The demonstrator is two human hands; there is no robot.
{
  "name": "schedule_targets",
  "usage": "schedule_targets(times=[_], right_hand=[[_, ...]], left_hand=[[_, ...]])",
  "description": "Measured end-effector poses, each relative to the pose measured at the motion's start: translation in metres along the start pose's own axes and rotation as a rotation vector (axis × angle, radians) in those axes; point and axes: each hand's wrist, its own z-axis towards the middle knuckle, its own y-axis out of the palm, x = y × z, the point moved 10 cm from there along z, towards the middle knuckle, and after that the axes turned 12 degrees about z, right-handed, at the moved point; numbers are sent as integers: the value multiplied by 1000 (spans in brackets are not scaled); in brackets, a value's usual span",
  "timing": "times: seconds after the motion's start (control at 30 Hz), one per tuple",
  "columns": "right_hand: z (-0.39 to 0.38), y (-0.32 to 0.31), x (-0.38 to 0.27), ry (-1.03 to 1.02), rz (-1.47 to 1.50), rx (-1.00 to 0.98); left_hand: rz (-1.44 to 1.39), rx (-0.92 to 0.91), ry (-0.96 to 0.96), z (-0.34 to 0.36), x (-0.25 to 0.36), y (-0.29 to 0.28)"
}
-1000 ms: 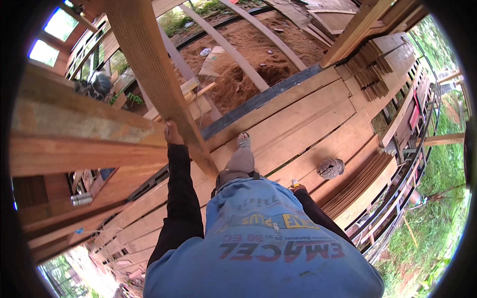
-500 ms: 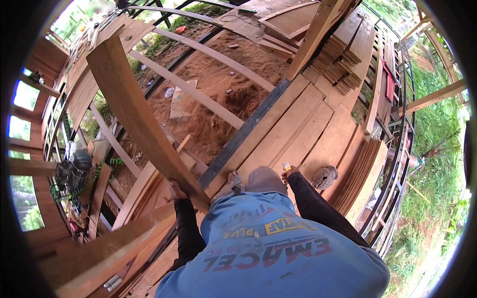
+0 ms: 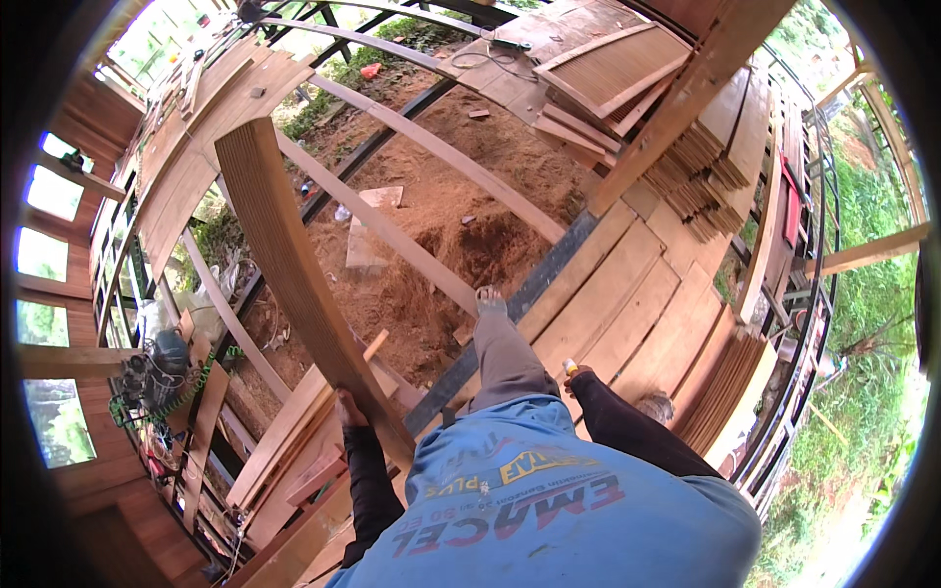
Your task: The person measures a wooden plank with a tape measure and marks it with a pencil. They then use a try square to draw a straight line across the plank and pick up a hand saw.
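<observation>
A tall brown wooden post point(image 3: 294, 255) rises on my left, its top leaning toward the far left. My left hand point(image 3: 350, 408) grips its edge low down, with the fingers partly hidden. In my right hand point(image 3: 580, 380) is a small white-and-yellow object point(image 3: 569, 367), closed in the fingers and held out over the plank floor; its kind is too small to make out. My foot point(image 3: 488, 297) is stretched forward, by the end of a narrow wooden joist point(image 3: 402, 235) and past the black beam point(image 3: 549, 284).
Reddish soil point(image 3: 441, 186) lies below, between open joists. Floor planks point(image 3: 618, 294) spread to the right, with stacked boards point(image 3: 720, 392) beside them. More board piles point(image 3: 706, 167) and framed panels point(image 3: 613, 69) lie farther off. A wooden post point(image 3: 686, 108) stands ahead. A dark machine point(image 3: 167, 358) sits left.
One leg has stepped forward, its foot moving from the planks past the black beam. My body has shifted forward. Left hand stays on the post; right hand keeps the small object.
</observation>
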Motion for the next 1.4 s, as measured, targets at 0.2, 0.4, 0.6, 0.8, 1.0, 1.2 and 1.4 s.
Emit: schedule_targets(times=[0.2,0.4,0.6,0.8,1.0,1.2,1.4], right_hand=[[15,-30,-164,-178,64,-63],[-35,-20,-394,-265,389,-140],[-25,-6,-444,-258,410,-135],[4,46,-419,14,292,-143],[23,157,-526,4,156,-221],[150,149,-716,157,-115,-260],[74,265,-921,-358,14,-69]], left_hand=[[-220,-118,-205,59,125,56],[-190,-151,-297,95,192,59],[-205,114,-274,141,222,75],[-262,149,-336,190,205,85],[-150,301,-343,262,176,55],[-125,198,-379,408,116,87],[-571,296,-490,477,83,38]])
